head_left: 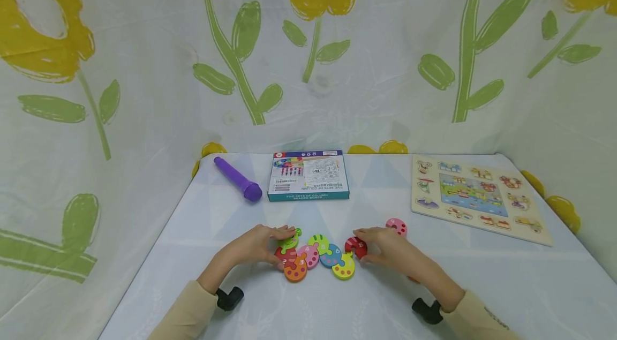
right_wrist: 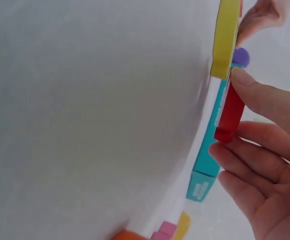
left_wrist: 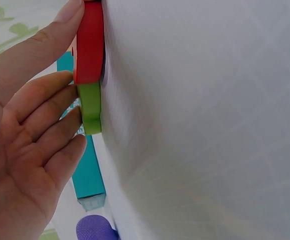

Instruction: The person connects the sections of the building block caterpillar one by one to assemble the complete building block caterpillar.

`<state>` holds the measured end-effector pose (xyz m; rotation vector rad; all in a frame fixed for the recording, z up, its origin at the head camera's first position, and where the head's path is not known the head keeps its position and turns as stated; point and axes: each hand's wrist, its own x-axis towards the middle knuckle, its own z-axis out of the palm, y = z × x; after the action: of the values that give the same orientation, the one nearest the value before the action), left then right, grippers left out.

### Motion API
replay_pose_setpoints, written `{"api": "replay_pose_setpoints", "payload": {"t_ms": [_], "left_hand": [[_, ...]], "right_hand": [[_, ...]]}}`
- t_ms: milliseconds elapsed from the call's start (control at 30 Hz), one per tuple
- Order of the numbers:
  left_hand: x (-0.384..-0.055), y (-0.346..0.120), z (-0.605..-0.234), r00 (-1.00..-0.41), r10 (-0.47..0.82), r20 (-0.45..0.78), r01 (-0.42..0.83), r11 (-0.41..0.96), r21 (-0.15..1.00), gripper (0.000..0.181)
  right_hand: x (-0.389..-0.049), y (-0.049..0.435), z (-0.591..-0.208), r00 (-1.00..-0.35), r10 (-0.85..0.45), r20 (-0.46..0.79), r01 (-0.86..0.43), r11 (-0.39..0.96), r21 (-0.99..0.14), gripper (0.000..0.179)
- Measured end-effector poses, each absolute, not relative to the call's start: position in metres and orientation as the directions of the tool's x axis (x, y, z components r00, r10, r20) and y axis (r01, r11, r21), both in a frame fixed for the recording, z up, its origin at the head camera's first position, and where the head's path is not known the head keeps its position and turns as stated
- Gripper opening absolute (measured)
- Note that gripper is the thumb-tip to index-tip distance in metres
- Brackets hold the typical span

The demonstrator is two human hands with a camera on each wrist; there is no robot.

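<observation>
A chain of round, numbered puzzle pieces [head_left: 308, 256] lies joined on the table in a wavy line. At its left end my left hand [head_left: 255, 246] spans the green head piece [left_wrist: 90, 107] and the red piece [left_wrist: 90, 45], thumb on the red edge, fingertips along the green one. My right hand [head_left: 397, 251] pinches a separate dark red piece [right_wrist: 232, 112] between thumb and fingers. That piece is beside the yellow piece [head_left: 344, 266] at the chain's right end, with a small gap between them in the head view.
A pink piece [head_left: 396, 226] lies beyond my right hand, and an orange piece [head_left: 413, 279] is mostly hidden under that wrist. Farther back are a purple microphone-shaped toy [head_left: 238, 179], a teal-edged box [head_left: 308, 176] and a wooden picture puzzle board [head_left: 474, 198]. Flowered cloth [head_left: 337, 104] surrounds the table.
</observation>
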<state>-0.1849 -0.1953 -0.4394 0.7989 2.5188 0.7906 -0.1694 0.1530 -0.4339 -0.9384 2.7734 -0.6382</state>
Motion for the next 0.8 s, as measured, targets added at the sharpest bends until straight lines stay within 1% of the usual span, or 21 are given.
{"api": "replay_pose_setpoints", "payload": {"t_ms": [133,467,800], "left_hand": [[-0.185,-0.195,-0.44,-0.764,0.618,-0.182,0.404,0.68,0.612,0.076],[-0.185,-0.196,-0.44,-0.766,0.617,-0.179,0.41,0.684,0.603,0.077],[-0.186,-0.195,-0.441,-0.762,0.62,-0.187,0.41,0.685,0.603,0.077]], "right_hand": [[-0.169,0.148,-0.433,-0.798,-0.602,-0.017,-0.533,0.718,-0.448,0.055],[-0.165,0.141,-0.434,-0.829,-0.559,-0.015,-0.51,0.767,-0.39,0.053],[-0.162,0.14,-0.433,-0.831,-0.556,-0.011,-0.512,0.772,-0.376,0.055]]}}
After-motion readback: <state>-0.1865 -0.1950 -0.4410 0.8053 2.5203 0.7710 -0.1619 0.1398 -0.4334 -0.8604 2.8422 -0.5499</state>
